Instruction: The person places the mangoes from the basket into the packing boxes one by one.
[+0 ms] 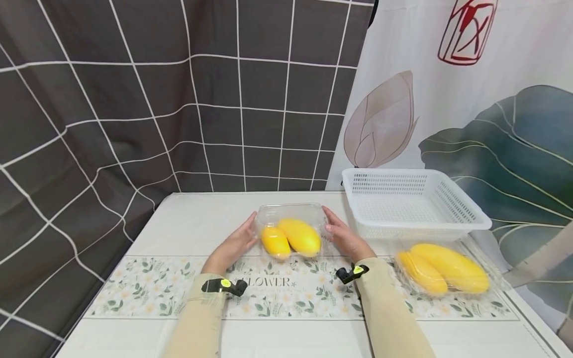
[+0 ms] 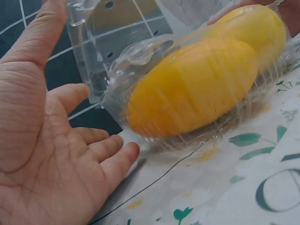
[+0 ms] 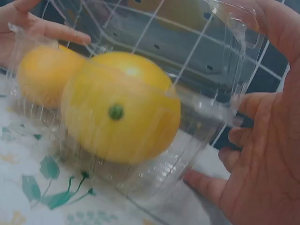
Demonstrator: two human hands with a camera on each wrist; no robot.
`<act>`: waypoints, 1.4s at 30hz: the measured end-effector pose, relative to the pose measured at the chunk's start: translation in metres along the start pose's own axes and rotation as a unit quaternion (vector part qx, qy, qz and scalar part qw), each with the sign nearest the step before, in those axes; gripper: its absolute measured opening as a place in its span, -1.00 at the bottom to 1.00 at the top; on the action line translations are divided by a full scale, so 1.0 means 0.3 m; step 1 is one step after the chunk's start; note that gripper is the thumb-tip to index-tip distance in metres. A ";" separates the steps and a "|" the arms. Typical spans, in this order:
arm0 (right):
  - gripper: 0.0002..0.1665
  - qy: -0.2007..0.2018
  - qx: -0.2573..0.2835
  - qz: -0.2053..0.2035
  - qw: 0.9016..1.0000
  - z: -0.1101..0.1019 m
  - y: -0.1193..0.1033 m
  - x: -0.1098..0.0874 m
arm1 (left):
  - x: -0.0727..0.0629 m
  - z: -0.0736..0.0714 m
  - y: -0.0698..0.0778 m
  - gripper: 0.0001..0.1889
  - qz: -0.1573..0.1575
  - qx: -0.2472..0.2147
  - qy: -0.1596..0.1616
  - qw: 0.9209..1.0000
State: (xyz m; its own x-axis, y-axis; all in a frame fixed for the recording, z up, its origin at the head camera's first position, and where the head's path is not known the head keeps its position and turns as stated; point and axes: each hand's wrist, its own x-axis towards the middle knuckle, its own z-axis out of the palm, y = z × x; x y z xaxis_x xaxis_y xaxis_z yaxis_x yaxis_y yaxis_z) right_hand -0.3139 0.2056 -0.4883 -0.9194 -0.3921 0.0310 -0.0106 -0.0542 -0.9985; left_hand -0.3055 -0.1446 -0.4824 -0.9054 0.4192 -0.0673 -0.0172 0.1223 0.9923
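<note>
A clear plastic clamshell box (image 1: pixel 291 211) with its lid tilted up sits on the table runner, holding a large yellow mango (image 1: pixel 301 236) and a smaller mango (image 1: pixel 275 242). At its left side is my left hand (image 1: pixel 234 248), fingers loosely extended beside the box and thumb up at the lid's edge (image 2: pixel 80 56). My right hand (image 1: pixel 348 238) flanks the opposite side. In the right wrist view its thumb reaches up by the lid (image 3: pixel 234 37), while the fingers (image 3: pixel 253 105) stay relaxed along the box's end. Both mangoes lie side by side in the base.
Toward the back right stands a white perforated plastic basket (image 1: pixel 416 226). In front of it, another clear box holds yellow mangoes (image 1: pixel 447 268). A floral runner (image 1: pixel 161 286) crosses the white table (image 1: pixel 197 209). Dark gridded cloth (image 1: pixel 264 99) hangs behind.
</note>
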 end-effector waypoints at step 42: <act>-0.20 0.184 -0.399 0.069 0.895 0.092 0.051 0.003 | 0.037 0.195 -0.021 -0.32 -0.062 0.228 0.268 0.934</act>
State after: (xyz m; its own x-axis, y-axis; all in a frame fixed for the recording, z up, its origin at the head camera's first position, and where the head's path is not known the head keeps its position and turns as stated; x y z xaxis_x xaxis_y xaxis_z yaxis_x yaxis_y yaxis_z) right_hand -0.3040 0.1790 -0.5023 -0.9994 -0.0072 0.0340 -0.0292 0.7034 -0.7102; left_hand -0.2906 -0.0880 -0.4954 -0.9928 -0.1194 0.0031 -0.0650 0.5618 0.8247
